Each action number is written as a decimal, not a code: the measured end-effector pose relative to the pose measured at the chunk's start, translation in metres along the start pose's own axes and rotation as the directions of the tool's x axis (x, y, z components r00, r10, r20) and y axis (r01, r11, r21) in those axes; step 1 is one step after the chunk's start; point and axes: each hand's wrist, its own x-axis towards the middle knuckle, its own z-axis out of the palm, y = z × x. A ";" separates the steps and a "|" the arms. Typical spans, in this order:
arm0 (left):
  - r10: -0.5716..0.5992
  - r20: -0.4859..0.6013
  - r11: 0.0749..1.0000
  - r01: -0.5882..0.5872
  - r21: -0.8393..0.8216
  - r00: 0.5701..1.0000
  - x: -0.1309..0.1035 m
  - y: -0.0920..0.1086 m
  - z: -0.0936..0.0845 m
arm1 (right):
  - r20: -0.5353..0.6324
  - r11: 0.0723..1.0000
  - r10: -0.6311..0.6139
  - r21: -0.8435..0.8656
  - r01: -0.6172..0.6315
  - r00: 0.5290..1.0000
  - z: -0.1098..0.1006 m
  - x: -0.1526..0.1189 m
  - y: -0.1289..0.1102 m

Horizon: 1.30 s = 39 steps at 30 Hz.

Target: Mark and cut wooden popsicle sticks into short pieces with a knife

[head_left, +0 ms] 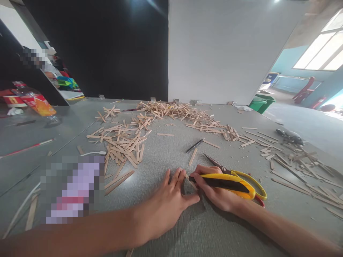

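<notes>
Hands and tools on a grey table (158, 150). My right hand (217, 194) is closed around the yellow-and-black cutter (227, 184), its dark front end pointing left, toward my other hand. My left hand (167, 208) is open, palm down, fingers forward and thumb extended toward the right hand; it grips nothing. The stick (190, 181) lies between my hands, beside the left fingertips and at the front of the cutter; I cannot tell whether the fingertips press on it, nor whether the blade touches it.

The scissors (252, 182), yellow-handled, lie partly hidden behind the cutter and right hand, blades pointing forward and left. Ahead of my hands are a loose stick (193, 157) and a dark pen (195, 145). Wooden sticks form a left heap (120, 148) and a far heap (174, 110), the latter before the black panel (120, 50) and white panel (214, 50). A bottle (40, 103) leans at far left; more sticks and splinters (292, 182) lie at right.
</notes>
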 end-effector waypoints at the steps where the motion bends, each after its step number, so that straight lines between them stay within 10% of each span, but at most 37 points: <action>1: 0.003 -0.017 1.000 -0.003 0.004 1.000 0.000 0.000 0.000 | -0.004 1.000 0.004 0.002 -0.004 1.000 0.000 0.000 0.000; 39: 0.038 -0.063 0.999 -0.038 0.011 0.997 0.001 0.002 0.010 | -0.020 0.992 0.008 0.122 -0.005 1.000 0.005 0.000 0.001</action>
